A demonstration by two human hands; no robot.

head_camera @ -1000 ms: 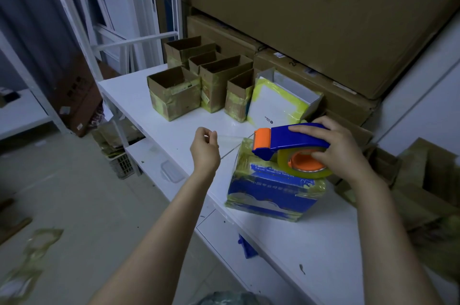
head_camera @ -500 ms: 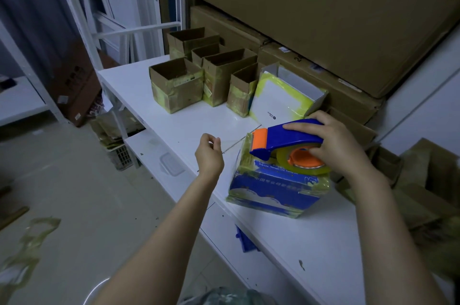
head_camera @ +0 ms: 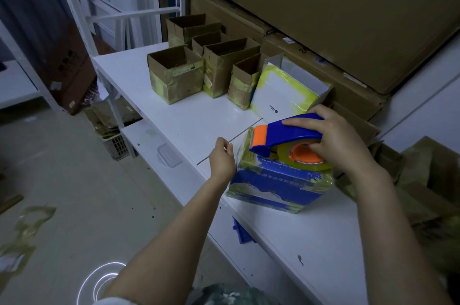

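1. The blue box [head_camera: 278, 185] sits on the white desk [head_camera: 199, 120], near the front edge; yellowish tape bands it, and it serves as the base for the work.
2. The right hand [head_camera: 341, 140] wraps over the tape dispenser [head_camera: 286, 132], which rests on top of the box with its orange cutter toward the box's left edge; that grip likely steadies the roll so tape can pay out.
3. The left hand [head_camera: 221, 157], just left of the box, pinches the tape end [head_camera: 236, 149] between thumb and fingertips; this apparently holds the strip taut and clear of the box's side until it is pressed down.
4. Behind the box stand open cardboard boxes [head_camera: 176, 73] and a white box [head_camera: 283, 95]; both are well apart from the hands.
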